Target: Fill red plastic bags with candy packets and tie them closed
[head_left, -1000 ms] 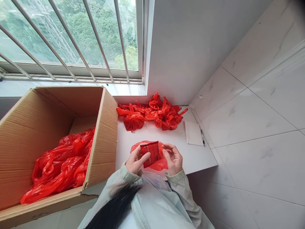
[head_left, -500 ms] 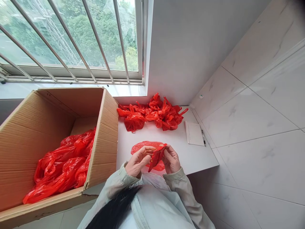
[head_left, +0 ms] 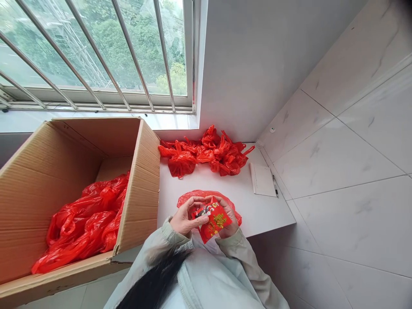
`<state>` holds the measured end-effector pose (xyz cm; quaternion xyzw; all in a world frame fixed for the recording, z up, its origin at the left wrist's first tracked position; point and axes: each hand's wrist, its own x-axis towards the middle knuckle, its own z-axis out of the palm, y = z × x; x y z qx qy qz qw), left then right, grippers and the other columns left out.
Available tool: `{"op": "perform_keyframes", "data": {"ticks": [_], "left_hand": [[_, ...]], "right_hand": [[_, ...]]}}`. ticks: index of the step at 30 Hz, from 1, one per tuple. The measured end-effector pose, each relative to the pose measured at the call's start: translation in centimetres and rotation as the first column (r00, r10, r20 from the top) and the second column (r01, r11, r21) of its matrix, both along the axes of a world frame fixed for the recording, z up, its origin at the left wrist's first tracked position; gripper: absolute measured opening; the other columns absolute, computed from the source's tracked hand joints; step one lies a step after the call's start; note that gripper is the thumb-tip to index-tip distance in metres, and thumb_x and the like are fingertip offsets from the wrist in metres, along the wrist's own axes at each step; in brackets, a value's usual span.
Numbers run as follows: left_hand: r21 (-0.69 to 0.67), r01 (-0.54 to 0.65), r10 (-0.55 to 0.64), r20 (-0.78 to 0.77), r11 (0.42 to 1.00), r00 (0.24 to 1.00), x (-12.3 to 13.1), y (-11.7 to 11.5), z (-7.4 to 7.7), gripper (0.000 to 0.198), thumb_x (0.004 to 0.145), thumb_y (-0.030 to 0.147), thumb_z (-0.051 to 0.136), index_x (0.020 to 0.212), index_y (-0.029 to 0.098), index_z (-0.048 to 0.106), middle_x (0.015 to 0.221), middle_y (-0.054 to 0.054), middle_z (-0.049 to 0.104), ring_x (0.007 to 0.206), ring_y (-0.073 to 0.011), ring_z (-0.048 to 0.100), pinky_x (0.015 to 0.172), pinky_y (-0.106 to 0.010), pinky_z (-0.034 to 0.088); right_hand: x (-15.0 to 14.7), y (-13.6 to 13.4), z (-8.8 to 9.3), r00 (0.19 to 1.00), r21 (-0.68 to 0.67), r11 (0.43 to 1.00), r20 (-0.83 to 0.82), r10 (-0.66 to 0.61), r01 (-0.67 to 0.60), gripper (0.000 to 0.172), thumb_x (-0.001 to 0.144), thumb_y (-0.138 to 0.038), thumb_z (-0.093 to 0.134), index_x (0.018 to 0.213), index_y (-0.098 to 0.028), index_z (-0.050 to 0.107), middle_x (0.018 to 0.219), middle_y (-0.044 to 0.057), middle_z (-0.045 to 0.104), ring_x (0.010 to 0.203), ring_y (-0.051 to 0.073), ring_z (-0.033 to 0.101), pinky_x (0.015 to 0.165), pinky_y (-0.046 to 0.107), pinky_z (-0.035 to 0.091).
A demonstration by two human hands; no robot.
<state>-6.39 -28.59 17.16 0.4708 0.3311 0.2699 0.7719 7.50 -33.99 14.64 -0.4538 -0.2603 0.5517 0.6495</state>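
Note:
Between my two hands is a small red packet (head_left: 219,219) with gold print and a dark-and-white picture, its printed face turned up. My left hand (head_left: 186,218) grips its left side, thumb lying across the front. At the right edge, my right hand (head_left: 229,214) holds it from behind, so most of those fingers are hidden. Under and behind the hands, a red plastic bag (head_left: 193,195) lies flat on the white table (head_left: 209,182), partly covered by them.
A large open cardboard box (head_left: 141,180) at the left holds red plastic bags (head_left: 86,221). Several filled, knotted red bags (head_left: 222,152) are heaped along the wall. A notebook (head_left: 262,179) and a pen (head_left: 275,186) lie at the right. A barred window (head_left: 128,56) is behind.
The red packet has turned from nearly edge-on to face up, showing its gold print. My left thumb has come down onto its front, and my right hand has shifted behind it.

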Motion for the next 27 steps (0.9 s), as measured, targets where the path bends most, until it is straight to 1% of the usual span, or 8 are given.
{"op": "perform_keyframes", "data": {"ticks": [4,7,10,13,16,20,23,27], "left_hand": [[0.027,0.022,-0.02,-0.065,0.999,0.998,0.1,0.2,-0.2,0.053,0.064,0.045,0.087,0.101,0.015,0.065,0.091,-0.004,0.07,0.082,-0.0158,0.065,0.08,-0.029,0.052],[0.141,-0.004,0.028,-0.165,0.99,0.986,0.2,0.3,-0.6,0.054,0.062,0.047,0.087,0.098,0.014,0.065,0.088,-0.004,0.07,0.079,-0.0166,0.064,0.077,-0.029,0.051],[0.251,0.029,0.035,-0.245,0.968,0.969,0.2,0.4,-0.8,0.05,0.063,0.046,0.084,0.097,0.014,0.066,0.089,-0.006,0.072,0.081,-0.0191,0.066,0.079,-0.031,0.051],[0.342,0.068,0.043,-0.306,0.937,0.951,0.1,0.6,-0.5,0.044,0.066,0.044,0.081,0.096,0.015,0.067,0.087,-0.005,0.073,0.08,-0.0194,0.066,0.077,-0.03,0.051],[0.416,0.07,0.07,-0.313,0.907,0.947,-0.1,0.6,-0.3,0.038,0.067,0.044,0.079,0.091,0.016,0.07,0.081,-0.003,0.072,0.075,-0.0173,0.064,0.074,-0.027,0.049],[0.348,0.063,0.034,-0.266,0.935,0.963,-0.2,0.3,-1.2,0.04,0.066,0.046,0.08,0.09,0.015,0.071,0.078,-0.002,0.069,0.071,-0.0156,0.061,0.071,-0.026,0.048],[0.285,0.034,0.039,-0.247,0.958,0.968,0.0,0.0,-1.9,0.046,0.066,0.049,0.08,0.094,0.014,0.07,0.079,-0.004,0.069,0.073,-0.0165,0.061,0.073,-0.027,0.049],[0.343,0.18,-0.048,-0.36,0.922,0.932,0.1,-0.1,-1.6,0.04,0.067,0.044,0.076,0.094,0.015,0.068,0.078,-0.001,0.066,0.071,-0.0141,0.057,0.069,-0.024,0.046]], "right_hand": [[1.8,-0.2,-0.1,0.991,-0.106,0.993,-0.113,-0.066,0.054,0.037,0.076,-0.059,0.069,0.088,-0.024,0.073,0.085,0.004,0.075,0.076,0.021,0.07,0.073,0.035,0.058],[2.9,-0.7,0.5,0.995,-0.168,0.983,-0.083,0.054,-0.067,0.053,0.083,-0.07,0.055,0.09,-0.022,0.075,0.087,0.006,0.076,0.075,0.021,0.07,0.065,0.033,0.057],[3.3,-1.0,1.0,0.975,-0.133,0.977,0.129,0.183,-0.166,0.037,0.077,-0.056,0.071,0.089,-0.022,0.075,0.083,0.003,0.075,0.075,0.02,0.069,0.068,0.03,0.055],[3.1,-0.9,1.1,0.948,-0.063,0.991,0.287,0.135,-0.122,0.021,0.075,-0.04,0.078,0.085,-0.022,0.074,0.08,-0.001,0.073,0.074,0.016,0.065,0.075,0.028,0.052],[2.9,-0.8,0.6,0.96,-0.038,0.997,0.27,0.077,-0.07,0.018,0.073,-0.037,0.078,0.08,-0.022,0.073,0.076,-0.001,0.072,0.07,0.016,0.064,0.072,0.028,0.051],[2.9,-0.9,-0.1,0.973,-0.061,0.996,0.228,-0.046,0.061,0.021,0.07,-0.039,0.079,0.068,-0.021,0.069,0.062,-0.002,0.066,0.057,0.013,0.057,0.059,0.025,0.046],[3.1,-1.0,0.1,0.965,-0.057,0.995,0.255,-0.06,0.077,0.02,0.071,-0.038,0.078,0.067,-0.02,0.069,0.061,-0.003,0.064,0.056,0.012,0.056,0.058,0.024,0.045],[3.6,-1.4,0.7,0.916,0.012,0.999,0.4,-0.039,0.037,0.014,0.072,-0.033,0.077,0.069,-0.02,0.071,0.066,-0.001,0.066,0.065,0.014,0.06,0.066,0.026,0.046]]}}
